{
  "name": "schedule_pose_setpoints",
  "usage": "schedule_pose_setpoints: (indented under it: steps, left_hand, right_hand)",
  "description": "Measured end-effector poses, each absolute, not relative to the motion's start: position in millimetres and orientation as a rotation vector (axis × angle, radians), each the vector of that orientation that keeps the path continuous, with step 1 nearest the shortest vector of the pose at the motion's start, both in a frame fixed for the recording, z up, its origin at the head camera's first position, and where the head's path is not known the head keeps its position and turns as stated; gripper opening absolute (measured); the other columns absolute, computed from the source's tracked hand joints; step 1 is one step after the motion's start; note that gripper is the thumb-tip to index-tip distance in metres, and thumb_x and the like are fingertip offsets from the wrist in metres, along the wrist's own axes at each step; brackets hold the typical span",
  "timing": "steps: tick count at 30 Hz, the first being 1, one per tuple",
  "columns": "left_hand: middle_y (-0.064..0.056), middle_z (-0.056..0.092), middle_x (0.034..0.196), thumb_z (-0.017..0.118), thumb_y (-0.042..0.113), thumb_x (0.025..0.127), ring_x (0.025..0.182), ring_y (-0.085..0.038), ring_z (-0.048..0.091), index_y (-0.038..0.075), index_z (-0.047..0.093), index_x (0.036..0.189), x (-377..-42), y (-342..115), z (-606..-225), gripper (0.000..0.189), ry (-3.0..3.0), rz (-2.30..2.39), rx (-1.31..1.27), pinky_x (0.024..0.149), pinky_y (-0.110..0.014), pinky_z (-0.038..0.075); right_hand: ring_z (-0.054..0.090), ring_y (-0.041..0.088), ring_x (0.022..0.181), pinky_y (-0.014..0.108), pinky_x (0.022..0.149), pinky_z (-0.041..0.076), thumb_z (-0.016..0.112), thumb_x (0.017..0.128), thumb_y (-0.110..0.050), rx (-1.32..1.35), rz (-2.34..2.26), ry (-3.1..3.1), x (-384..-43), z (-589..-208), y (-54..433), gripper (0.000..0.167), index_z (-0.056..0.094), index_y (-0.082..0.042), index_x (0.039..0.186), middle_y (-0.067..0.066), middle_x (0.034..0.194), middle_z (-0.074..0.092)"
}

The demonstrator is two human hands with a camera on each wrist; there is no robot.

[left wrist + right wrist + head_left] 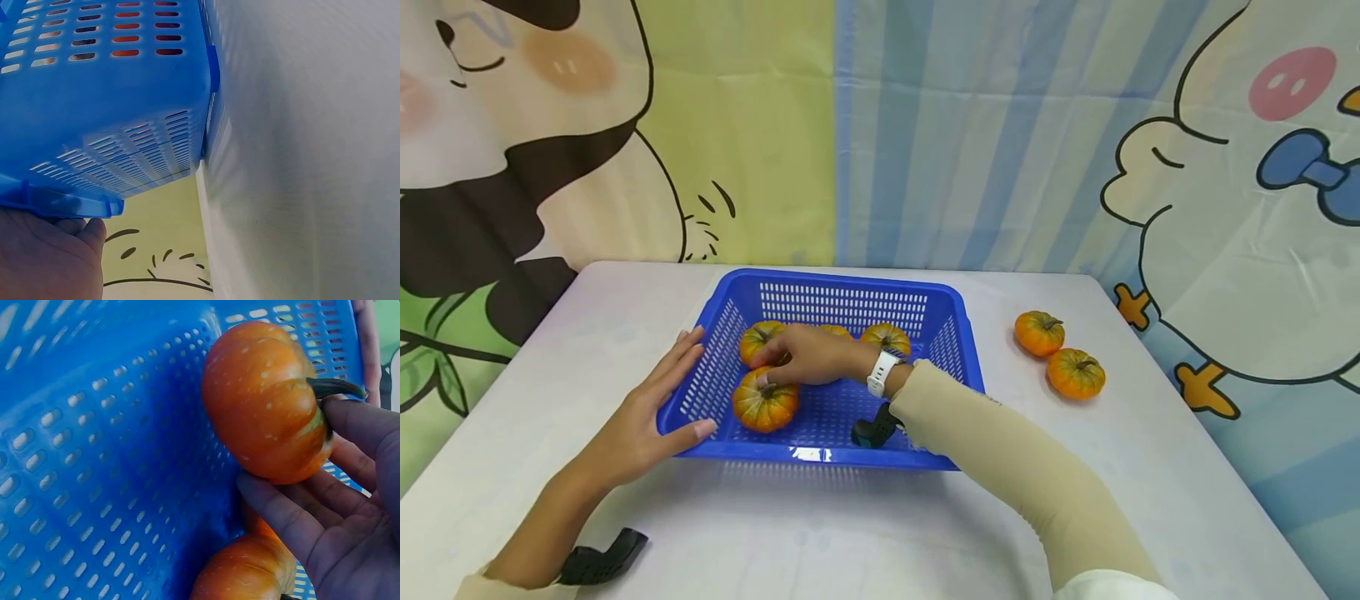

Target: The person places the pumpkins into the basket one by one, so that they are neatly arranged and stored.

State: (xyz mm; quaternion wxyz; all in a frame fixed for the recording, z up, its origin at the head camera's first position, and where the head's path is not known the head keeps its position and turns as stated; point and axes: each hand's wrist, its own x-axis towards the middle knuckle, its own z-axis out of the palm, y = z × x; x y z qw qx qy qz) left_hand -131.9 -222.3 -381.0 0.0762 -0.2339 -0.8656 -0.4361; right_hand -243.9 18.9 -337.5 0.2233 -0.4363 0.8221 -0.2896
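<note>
RH (811, 354) on pumpkin (766, 408), LH (642, 423) on bskt (880, 457)

The head view is brightly and evenly lit, apparently from above; a soft, pale shadow is thrown on the worktop (820, 542) in front of the blue basket (745, 450), and a small white patch of glare is caught on its near rim. In the left wrist view, the white surface is dulled to grey — a broad, soft-edged shadow is spread across it. In the right wrist view, an inner corner is sunk in deep blue shade, the pumpkin (265, 400) is gently lit, and the upper-left area is blurred.
</note>
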Motion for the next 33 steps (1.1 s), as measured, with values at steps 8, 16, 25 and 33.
schedule_pose_setpoints:
  steps: [8,16,25,33]
  left_hand:
    - [0.003,0.012,0.162,0.073,0.020,0.080,0.147,-0.013,0.004,0.010,0.023,0.155,-131.0,-221.7,-379.4,0.091,-2.615,-1.291,-0.679,0.102,-0.072,0.020]
    - [0.003,0.012,0.162,0.074,0.020,0.079,0.147,-0.013,0.004,0.010,0.023,0.155,-131.4,-221.0,-378.6,0.092,-2.616,-1.289,-0.686,0.100,-0.072,0.023]
    - [0.003,0.012,0.162,0.074,0.019,0.079,0.147,-0.012,0.006,0.010,0.024,0.155,-129.9,-222.4,-377.6,0.092,-2.618,-1.256,-0.676,0.100,-0.068,0.026]
    - [0.005,0.012,0.162,0.074,0.020,0.079,0.147,-0.009,0.006,0.012,0.023,0.155,-129.7,-221.8,-378.2,0.092,-2.640,-1.244,-0.653,0.106,-0.053,0.031]
  right_hand:
    - [0.062,0.005,0.096,0.013,0.086,0.046,0.065,0.095,-0.020,-1.220,-0.801,2.231,-242.4,-340.8,20.5,0.032,0.068,-0.002,0.120,0.002,0.110,0.070]
    - [0.061,0.004,0.083,0.015,0.077,0.049,0.060,0.098,-0.028,-1.191,-0.691,2.158,-240.7,-341.8,21.1,0.034,0.069,-0.006,0.120,-0.007,0.101,0.070]
    - [0.063,0.005,0.088,0.016,0.077,0.052,0.060,0.098,-0.019,-1.086,-0.745,2.107,-239.2,-342.3,19.3,0.033,0.065,-0.004,0.127,-0.003,0.114,0.068]
    - [0.062,0.006,0.093,0.013,0.080,0.049,0.061,0.097,-0.015,-1.118,-0.691,2.147,-238.3,-339.6,18.3,0.031,0.066,-0.003,0.125,-0.002,0.112,0.069]
